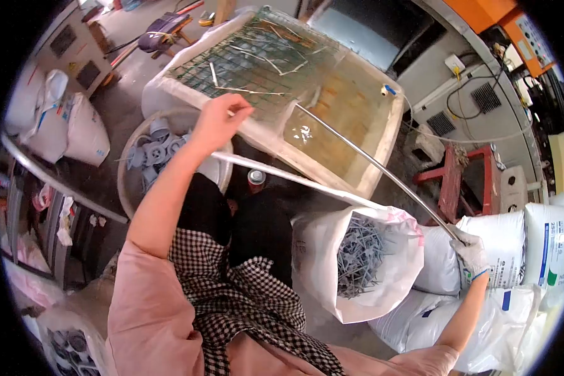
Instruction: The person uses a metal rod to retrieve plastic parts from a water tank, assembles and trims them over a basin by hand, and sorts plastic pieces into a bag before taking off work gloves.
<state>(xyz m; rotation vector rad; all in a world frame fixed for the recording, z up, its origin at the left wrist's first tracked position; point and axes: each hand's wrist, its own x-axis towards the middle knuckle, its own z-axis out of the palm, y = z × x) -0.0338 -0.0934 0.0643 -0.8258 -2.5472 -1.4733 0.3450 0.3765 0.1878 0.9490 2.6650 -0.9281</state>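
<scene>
My bare left hand (pixel 224 120) is raised over the near left rim of a water tub (pixel 263 136). Its fingers are curled together, and I cannot make out anything between them. At the right, my right hand (pixel 470 252), in a white glove, grips the end of a long metal rod (pixel 382 168). The rod slants up to the left across the tub, with its far tip at the water near the tub's middle. A green mesh (pixel 244 62) with thin pale strips on it covers the left part of the tub. The right part shows murky water (pixel 338 119).
An open white sack (pixel 316 269) holds many thin grey plastic pieces (pixel 359 257). A round basin (pixel 128 169) with grey plastic parts stands at the left. Near my knees is a can (pixel 255 180). Full white bags (pixel 495 241) and a red stool (pixel 452 182) are at the right.
</scene>
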